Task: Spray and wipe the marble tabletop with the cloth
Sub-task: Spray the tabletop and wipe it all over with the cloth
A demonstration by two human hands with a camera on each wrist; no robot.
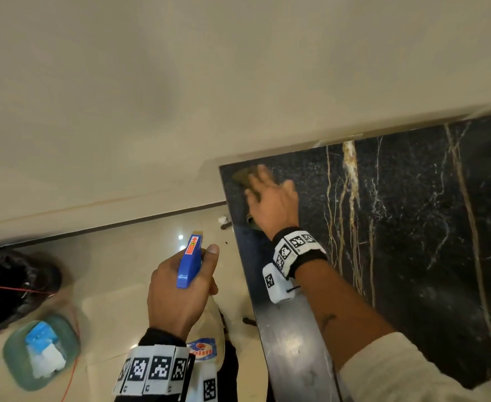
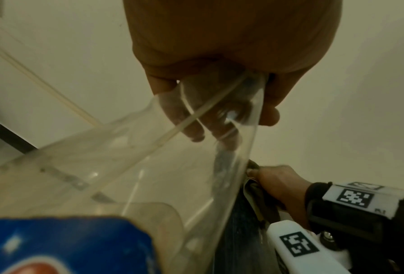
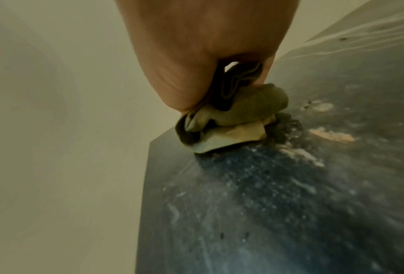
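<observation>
The black marble tabletop (image 1: 412, 227) with gold veins fills the right of the head view. My right hand (image 1: 270, 198) is at its far left corner, by the wall, gripping a crumpled olive cloth (image 1: 240, 177) and pressing it onto the stone. The right wrist view shows the cloth (image 3: 238, 118) bunched under the hand (image 3: 196, 46), with speckled wet marble (image 3: 243, 204) below. My left hand (image 1: 180, 291) holds a spray bottle by its blue trigger head (image 1: 190, 262), left of the table edge over the floor. The clear bottle (image 2: 149, 166) fills the left wrist view.
A cream wall (image 1: 180, 82) runs behind the table's far edge. On the glossy tile floor (image 1: 122, 271) sit a teal tub (image 1: 15, 367) with blue and white items, a dark bag (image 1: 9, 288) with a red cord, and a white scrap (image 1: 222, 219).
</observation>
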